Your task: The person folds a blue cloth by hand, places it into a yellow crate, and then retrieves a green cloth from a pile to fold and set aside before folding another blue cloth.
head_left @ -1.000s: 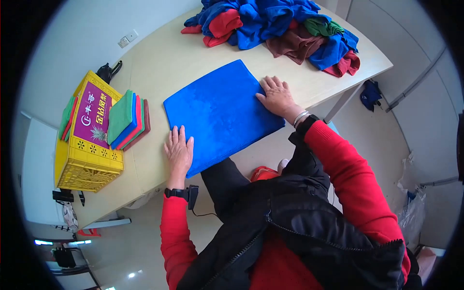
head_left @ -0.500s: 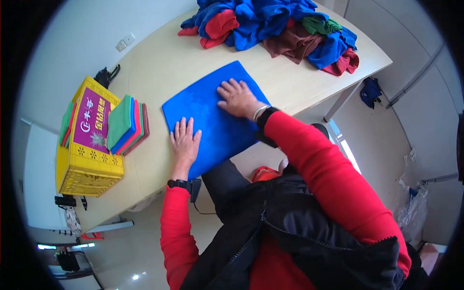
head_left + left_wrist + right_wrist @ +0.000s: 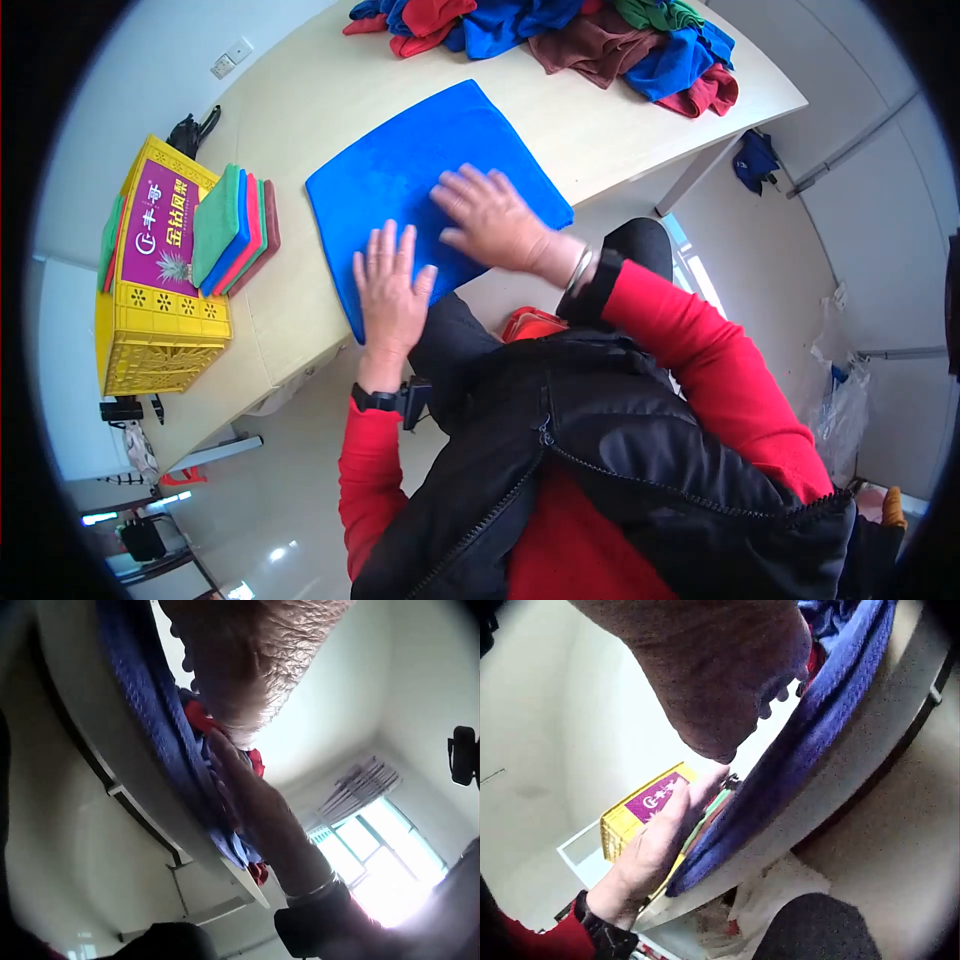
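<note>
A blue towel [image 3: 400,150] lies spread flat at the table's near edge, part of it hanging at that edge in the wrist views. My left hand [image 3: 390,300] is over its near left part, fingers straight and spread. Slightly blurred, my right hand [image 3: 495,220] is above the towel's near right part, fingers extended, nothing held. In the right wrist view, a bright gap shows between the right hand [image 3: 712,667] and the towel [image 3: 810,735]. The left wrist view shows the right hand [image 3: 262,817] close over the cloth.
A heap of crumpled blue, red, brown and green towels [image 3: 600,45] is at the table's far side. On the left stands a yellow crate [image 3: 165,350] with a purple label, folded towels [image 3: 225,225] stacked against it. A black item [image 3: 190,130] lies behind the crate.
My right hand has moved from the towel's right edge across its middle, then back toward my body. My left hand has shifted right along the towel. The head view has tilted slightly.
</note>
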The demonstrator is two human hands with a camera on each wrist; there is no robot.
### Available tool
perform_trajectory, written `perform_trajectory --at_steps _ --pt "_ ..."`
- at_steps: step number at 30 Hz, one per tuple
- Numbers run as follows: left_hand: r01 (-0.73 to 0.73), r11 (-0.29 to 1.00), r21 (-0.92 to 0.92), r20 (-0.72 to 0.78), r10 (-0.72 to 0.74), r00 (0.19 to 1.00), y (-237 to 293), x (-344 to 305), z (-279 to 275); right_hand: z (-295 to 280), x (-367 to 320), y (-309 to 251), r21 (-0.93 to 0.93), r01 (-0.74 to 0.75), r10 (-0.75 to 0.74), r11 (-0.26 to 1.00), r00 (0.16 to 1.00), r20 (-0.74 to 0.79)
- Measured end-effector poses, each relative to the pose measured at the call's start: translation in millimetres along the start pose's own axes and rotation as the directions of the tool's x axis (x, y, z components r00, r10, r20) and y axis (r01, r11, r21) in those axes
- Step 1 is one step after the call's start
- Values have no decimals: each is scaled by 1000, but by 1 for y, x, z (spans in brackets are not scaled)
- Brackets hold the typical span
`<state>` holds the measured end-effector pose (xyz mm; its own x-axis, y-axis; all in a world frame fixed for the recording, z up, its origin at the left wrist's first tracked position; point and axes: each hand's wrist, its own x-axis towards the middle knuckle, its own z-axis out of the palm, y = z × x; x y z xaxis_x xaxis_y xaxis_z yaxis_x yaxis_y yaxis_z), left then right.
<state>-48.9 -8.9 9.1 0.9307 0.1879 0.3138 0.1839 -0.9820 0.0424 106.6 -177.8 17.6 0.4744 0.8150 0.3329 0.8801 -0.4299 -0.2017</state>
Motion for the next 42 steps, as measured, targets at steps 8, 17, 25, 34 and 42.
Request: perform_trajectory --at_steps 8,17,25,34,42 --pt "-56 998 -22 48 57 997 3 -36 -13 -5 -23 65 -58 4 1 998 997 75" --pt "-63 998 -15 -199 58 978 -46 -79 -6 -47 -81 112 -6 78 -77 997 990 122" --pt "8 963 -268 -218 -69 973 -54 -69 -23 -36 -56 111 106 202 -205 974 978 26" --pt "120 745 -656 17 -144 989 -64 -65 -76 -80 -44 107 510 106 -186 853 977 109" --pt "467 358 -809 242 -521 819 -106 4 -90 -111 44 123 642 -408 34 649 859 511"
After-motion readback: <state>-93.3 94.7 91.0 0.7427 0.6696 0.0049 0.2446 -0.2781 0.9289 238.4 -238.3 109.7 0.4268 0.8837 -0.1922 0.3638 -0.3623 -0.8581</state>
